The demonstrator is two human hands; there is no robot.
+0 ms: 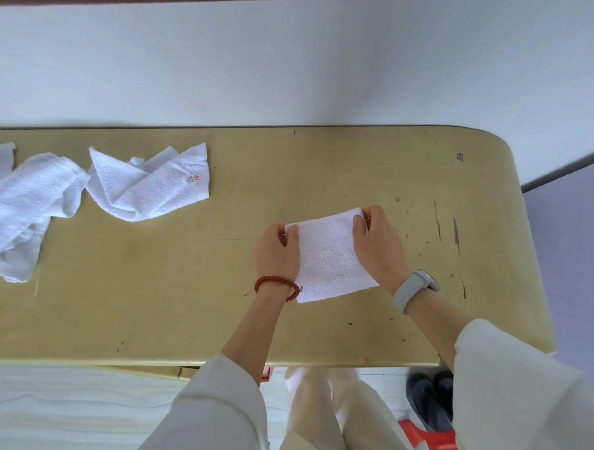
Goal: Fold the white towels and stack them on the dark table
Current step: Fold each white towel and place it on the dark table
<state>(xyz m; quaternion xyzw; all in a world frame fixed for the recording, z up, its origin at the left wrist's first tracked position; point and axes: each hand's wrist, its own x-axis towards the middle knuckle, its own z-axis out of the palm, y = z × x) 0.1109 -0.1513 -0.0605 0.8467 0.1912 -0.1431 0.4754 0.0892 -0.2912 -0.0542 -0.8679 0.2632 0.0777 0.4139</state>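
Folded towel (330, 257) flat on surface (176, 289), right of centre. L hand (278, 255) grips its left edge, thumb on top; red bead bracelet (277, 285) on wrist. R hand (379, 245) grips right edge, fingers curled at far corner; watch (414, 288) on wrist. Further left, unfolded towels (146, 183) lie crumpled w/ small red tag (193, 179).

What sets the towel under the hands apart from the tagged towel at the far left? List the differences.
The folded towel lies as a flat, neat rectangle; the tagged towel lies loose and rumpled, corners sticking up.
The folded towel is gripped at its side edges by the left hand and right hand; the tagged towel is untouched.
The tagged towel shows a small red label; the folded towel shows none.
Both are white terry cloth on the same table.
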